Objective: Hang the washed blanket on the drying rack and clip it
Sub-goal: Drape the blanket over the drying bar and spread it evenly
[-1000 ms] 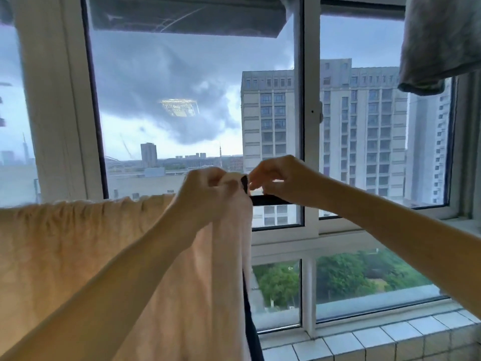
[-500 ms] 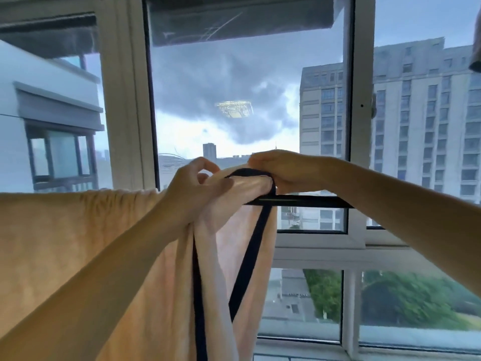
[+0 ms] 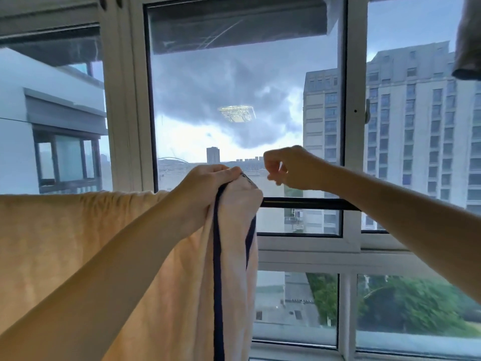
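Presently: corner bunched at the bar, no clip seen

The left hand (image 3: 205, 186) is closed round the gathered, dark-trimmed corner of the blanket (image 3: 78, 243), right at the rack bar (image 3: 312, 203). The right hand (image 3: 291, 168) is held just above the bare bar, fingers curled, nothing seen in them. The rest is draped over the bar leftward. Fabric is judged soft, limp, likely heavy if damp; best pinched through both layers at the bar.

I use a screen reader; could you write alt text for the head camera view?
The left hand grips the dark-edged corner of a peach blanket draped over a rack bar. The curled right hand hovers above the bar, before a window.
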`<state>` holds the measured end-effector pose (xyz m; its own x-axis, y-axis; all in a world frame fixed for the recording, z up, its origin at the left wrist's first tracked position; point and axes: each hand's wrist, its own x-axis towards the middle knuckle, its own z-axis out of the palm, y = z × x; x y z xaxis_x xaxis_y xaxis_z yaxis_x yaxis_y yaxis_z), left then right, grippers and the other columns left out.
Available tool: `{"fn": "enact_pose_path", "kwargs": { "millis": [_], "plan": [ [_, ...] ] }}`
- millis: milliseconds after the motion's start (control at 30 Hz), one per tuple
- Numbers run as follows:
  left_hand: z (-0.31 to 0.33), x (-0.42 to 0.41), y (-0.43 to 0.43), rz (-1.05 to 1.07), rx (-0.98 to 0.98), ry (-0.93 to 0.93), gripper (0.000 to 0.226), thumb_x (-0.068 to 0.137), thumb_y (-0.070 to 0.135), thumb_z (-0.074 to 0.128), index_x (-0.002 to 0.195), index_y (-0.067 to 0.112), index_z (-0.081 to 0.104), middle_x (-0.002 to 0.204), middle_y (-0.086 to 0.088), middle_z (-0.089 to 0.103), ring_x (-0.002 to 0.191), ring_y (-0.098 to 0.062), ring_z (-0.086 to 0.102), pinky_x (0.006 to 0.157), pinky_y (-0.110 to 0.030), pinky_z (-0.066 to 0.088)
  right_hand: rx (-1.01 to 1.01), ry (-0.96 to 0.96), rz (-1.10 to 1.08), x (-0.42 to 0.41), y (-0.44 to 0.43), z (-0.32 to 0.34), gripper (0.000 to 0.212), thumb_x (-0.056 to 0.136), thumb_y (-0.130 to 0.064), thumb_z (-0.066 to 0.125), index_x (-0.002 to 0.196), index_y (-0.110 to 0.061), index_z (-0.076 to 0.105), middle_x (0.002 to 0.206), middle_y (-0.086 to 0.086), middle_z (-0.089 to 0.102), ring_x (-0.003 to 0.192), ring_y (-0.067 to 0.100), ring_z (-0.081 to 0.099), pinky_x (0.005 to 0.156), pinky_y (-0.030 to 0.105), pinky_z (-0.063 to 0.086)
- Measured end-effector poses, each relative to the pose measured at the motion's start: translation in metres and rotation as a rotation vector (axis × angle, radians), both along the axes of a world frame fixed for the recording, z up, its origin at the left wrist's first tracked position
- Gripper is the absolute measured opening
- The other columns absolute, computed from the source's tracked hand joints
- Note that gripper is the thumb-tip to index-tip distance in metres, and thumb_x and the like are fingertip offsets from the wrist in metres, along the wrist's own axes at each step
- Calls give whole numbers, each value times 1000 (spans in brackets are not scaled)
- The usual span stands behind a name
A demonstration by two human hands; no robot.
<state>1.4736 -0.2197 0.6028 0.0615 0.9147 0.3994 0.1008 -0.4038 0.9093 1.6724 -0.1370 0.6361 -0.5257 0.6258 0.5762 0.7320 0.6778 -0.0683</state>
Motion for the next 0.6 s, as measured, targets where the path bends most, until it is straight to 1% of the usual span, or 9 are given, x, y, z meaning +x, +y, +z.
{"fn": "enact_pose_path", "kwargs": {
  "millis": [33, 100, 167, 200, 267, 333, 433, 500, 600],
  "plan": [
    [1, 3, 0, 3, 1, -22, 21, 94, 23, 58, 87, 4, 65, 68, -4, 64, 55, -9, 61, 50, -16, 48, -5, 33, -12, 6, -1, 3, 22, 88, -14, 66, 74, -20, 51, 77, -5, 64, 72, 16, 71, 67, 26, 57],
    [3, 11, 1, 22, 17, -30, 23, 94, 23, 59, 80, 5, 63, 65, -5, 64, 53, -9, 61, 50, -16, 48, -184, 116, 71, 11, -6, 7, 13, 87, -16, 68, 81, -14, 56, 76, 1, 69, 68, 15, 72, 67, 29, 59],
    [3, 19, 1, 31, 38, 13, 22, 90, 25, 64, 81, 5, 64, 75, -15, 67, 63, -14, 64, 60, -22, 50, -377, 116, 180, 3, -13, 5, 10, 85, -17, 70, 85, -15, 60, 82, 3, 71, 74, 14, 72, 70, 33, 60],
    [3, 23, 1, 33, 57, 38, 22, 88, 24, 67, 87, 2, 66, 87, -21, 68, 70, -18, 65, 67, -27, 51, -397, 84, 216, -3, -16, 3, 9, 85, -16, 70, 85, -18, 61, 85, 0, 70, 77, 9, 71, 72, 34, 60],
    [3, 28, 0, 53, 101, 91, 24, 85, 20, 71, 97, -1, 67, 100, -23, 68, 79, -21, 67, 75, -32, 54, -354, 42, 241, -15, -17, -1, 10, 86, -10, 66, 84, -20, 63, 82, -7, 66, 77, 2, 67, 75, 36, 60],
    [4, 29, 0, 93, 144, 134, 21, 84, 17, 72, 98, 2, 67, 97, -19, 69, 78, -19, 67, 77, -33, 56, -335, 62, 214, -18, -15, -1, 14, 89, -7, 62, 79, -17, 63, 77, -5, 66, 77, 7, 68, 78, 39, 59],
    [3, 27, 2, 131, 164, 127, 17, 84, 19, 72, 93, 5, 67, 86, -12, 68, 74, -17, 65, 69, -28, 53, -296, 96, 130, -18, -9, 1, 14, 91, -11, 59, 78, -18, 58, 74, 0, 70, 73, 15, 71, 76, 38, 57],
    [3, 30, 2, 132, 162, 145, 17, 86, 23, 70, 90, 8, 66, 82, -8, 65, 73, -17, 63, 64, -26, 50, -184, 93, 33, -15, -2, 3, 5, 90, -10, 58, 88, -14, 58, 74, 2, 72, 64, 12, 71, 71, 33, 57],
    [3, 34, -1, 129, 187, 141, 13, 88, 26, 68, 80, 16, 64, 76, -2, 60, 64, -12, 59, 56, -23, 48, -83, 20, -119, 0, 10, 11, 3, 91, -10, 58, 93, -12, 57, 70, 2, 69, 52, 6, 67, 54, 18, 50]
  ]
}}
